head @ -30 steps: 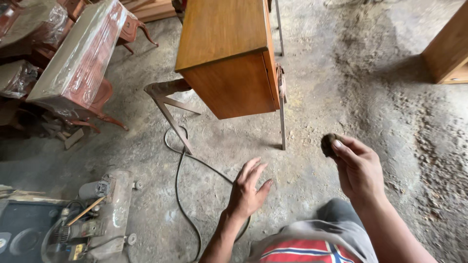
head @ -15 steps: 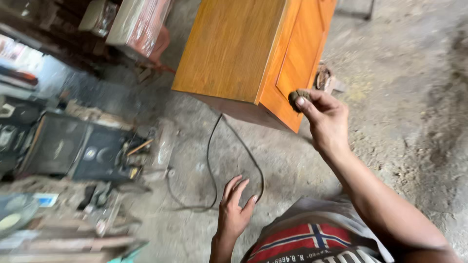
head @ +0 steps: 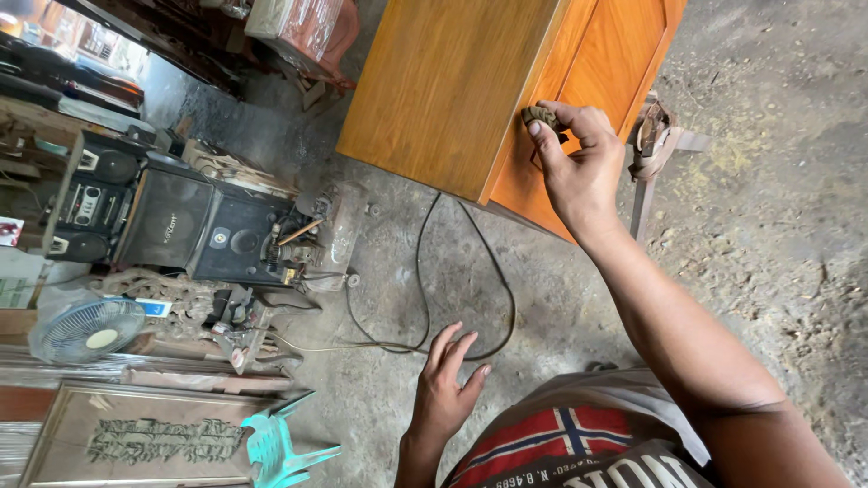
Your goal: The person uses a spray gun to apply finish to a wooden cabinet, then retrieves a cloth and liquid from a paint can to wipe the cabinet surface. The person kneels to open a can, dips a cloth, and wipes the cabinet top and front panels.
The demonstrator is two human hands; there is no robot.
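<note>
Right hand [head: 583, 167], fingers grasping a dark pad [head: 540, 116], now pressed against the cabinet [head: 506, 90] edge after swinging in; left hand [head: 449, 389] hangs released.

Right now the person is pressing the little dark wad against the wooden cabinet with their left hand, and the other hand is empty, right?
Not quite. The head view shows the right hand pressing the dark wad against the wooden cabinet. The left hand is the empty one, open above the floor near the black cable.
</note>
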